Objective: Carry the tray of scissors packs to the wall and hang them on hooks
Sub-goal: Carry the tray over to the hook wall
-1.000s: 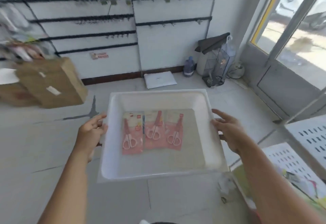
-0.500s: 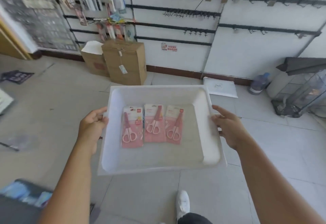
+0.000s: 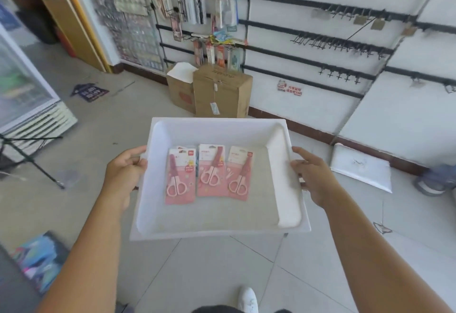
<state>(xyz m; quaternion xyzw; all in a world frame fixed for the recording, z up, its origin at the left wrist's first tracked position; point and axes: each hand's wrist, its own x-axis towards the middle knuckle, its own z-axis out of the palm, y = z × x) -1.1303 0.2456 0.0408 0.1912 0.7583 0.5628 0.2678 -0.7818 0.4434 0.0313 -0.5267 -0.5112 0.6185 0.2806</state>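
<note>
I hold a white plastic tray (image 3: 217, 232) level in front of me, above the tiled floor. My left hand (image 3: 124, 173) grips its left rim and my right hand (image 3: 312, 177) grips its right rim. Three pink scissors packs lie side by side in the tray: the left pack (image 3: 180, 177), the middle pack (image 3: 211, 171) and the right pack (image 3: 240, 173). The white wall ahead carries black rails with bare hooks (image 3: 338, 42) to the right, and hooks full of hanging goods (image 3: 195, 10) to the left.
Two cardboard boxes (image 3: 219, 90) stand on the floor against the wall, straight ahead. A white flat packet (image 3: 361, 167) lies at the wall's foot on the right. A glass-door cooler (image 3: 22, 83) stands at the left, with a black stand (image 3: 32, 159) beside it.
My view has swung left and come nearer the wall: the cardboard boxes and stocked hooks now sit straight ahead. The tray and both hands keep the same hold.
</note>
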